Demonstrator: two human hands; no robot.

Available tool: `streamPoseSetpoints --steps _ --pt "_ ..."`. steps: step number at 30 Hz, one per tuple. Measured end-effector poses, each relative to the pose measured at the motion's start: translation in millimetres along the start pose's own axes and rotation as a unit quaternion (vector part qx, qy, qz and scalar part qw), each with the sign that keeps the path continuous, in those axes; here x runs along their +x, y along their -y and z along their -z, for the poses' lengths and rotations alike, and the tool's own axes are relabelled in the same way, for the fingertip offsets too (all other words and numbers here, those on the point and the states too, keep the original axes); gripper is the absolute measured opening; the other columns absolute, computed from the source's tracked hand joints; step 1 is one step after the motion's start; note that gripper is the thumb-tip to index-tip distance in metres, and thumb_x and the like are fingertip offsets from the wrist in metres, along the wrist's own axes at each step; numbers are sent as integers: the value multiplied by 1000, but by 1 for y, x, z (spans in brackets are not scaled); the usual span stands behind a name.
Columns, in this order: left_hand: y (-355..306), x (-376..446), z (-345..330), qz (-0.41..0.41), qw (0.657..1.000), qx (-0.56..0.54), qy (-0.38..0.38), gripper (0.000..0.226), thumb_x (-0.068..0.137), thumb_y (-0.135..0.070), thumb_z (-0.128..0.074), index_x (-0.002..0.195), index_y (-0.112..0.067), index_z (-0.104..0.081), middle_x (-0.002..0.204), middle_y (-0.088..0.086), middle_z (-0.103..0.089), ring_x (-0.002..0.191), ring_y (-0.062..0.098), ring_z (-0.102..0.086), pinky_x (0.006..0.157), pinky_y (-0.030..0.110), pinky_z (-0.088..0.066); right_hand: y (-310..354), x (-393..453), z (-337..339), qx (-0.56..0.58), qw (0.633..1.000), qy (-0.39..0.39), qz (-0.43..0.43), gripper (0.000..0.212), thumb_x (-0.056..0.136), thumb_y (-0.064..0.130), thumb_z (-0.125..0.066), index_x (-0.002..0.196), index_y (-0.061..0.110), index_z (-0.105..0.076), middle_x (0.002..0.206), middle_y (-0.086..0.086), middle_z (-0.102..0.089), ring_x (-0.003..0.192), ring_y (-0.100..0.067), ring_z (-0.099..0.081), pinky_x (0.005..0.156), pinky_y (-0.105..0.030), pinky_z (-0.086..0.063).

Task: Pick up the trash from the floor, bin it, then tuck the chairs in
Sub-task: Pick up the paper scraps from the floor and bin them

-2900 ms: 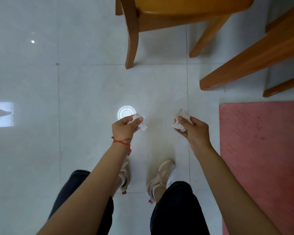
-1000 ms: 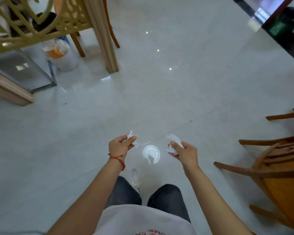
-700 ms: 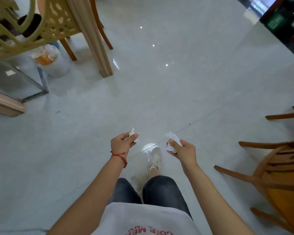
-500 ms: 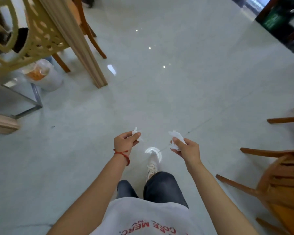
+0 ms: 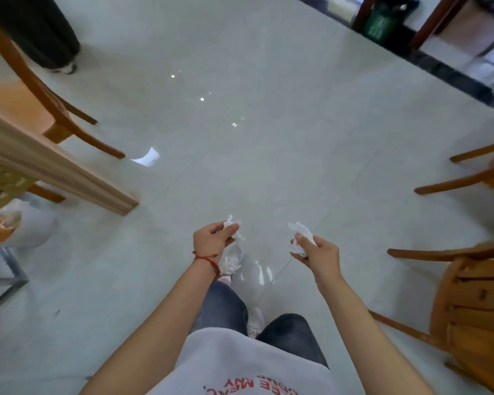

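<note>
Crumpled white paper tissue pinched between thumb and curled fingers of the left hand, red string bracelet at that wrist; a second, larger wad of white tissue gripped the same way in the right hand. Both hands held out at waist height over the glossy pale tiled floor, well apart from each other, trash off the ground in each.

White plastic-lined bin with orange scraps inside low at the far left edge, tucked beside the pale wooden post of the latticed partition and partly hidden behind it. So from the hands: bin off to the left and a little nearer than straight ahead, left hand clearly the closer of the two, right hand needing to cross the body or wait for a turn of the torso. Judged next: turn left, step toward the bin, drop the left wad first, then the right.

Brown wooden chairs standing pulled out at the right edge, another chair of orange-brown wood at far left; tucking not yet begun. Green bin-like container in the far right doorway, too far and blurred to identify
</note>
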State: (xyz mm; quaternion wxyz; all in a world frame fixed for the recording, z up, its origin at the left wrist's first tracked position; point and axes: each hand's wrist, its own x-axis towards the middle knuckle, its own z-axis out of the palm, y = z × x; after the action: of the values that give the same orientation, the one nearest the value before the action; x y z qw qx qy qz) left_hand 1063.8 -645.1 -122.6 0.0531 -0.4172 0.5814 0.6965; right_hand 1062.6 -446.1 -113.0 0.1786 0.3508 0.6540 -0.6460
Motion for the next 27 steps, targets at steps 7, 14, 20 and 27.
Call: streamPoseSetpoints --steps 7,14,20,27 --pt "-68 73 -72 -1 995 64 80 28 74 2 -70 101 8 -63 84 9 -64 76 20 -60 58 15 -55 61 59 -12 105 991 -80 -11 12 82 9 -66 71 3 -66 78 -14 -65 72 -19 -65 62 -21 -58" --pt "-132 137 -153 -3 981 117 156 27 75 4 -69 100 9 -63 83 8 -64 75 20 -60 57 14 -54 117 117 -22 182 972 -149 -27 10 82 7 -65 74 1 -65 85 -16 -64 81 -24 -64 63 -24 -58" --pt "-164 173 -224 10 973 134 187 26 76 5 -68 101 9 -62 79 5 -63 71 14 -59 59 15 -55 168 171 -7 220 959 -176 -26 11 81 6 -66 71 3 -65 80 -14 -64 76 -21 -64 64 -25 -59" --pt "-198 211 -340 7 968 141 207 28 75 4 -68 101 12 -61 89 11 -64 70 14 -60 60 16 -55 245 259 36 215 956 -197 -23 14 81 7 -67 68 10 -64 78 -10 -65 73 -19 -64 60 -22 -58"
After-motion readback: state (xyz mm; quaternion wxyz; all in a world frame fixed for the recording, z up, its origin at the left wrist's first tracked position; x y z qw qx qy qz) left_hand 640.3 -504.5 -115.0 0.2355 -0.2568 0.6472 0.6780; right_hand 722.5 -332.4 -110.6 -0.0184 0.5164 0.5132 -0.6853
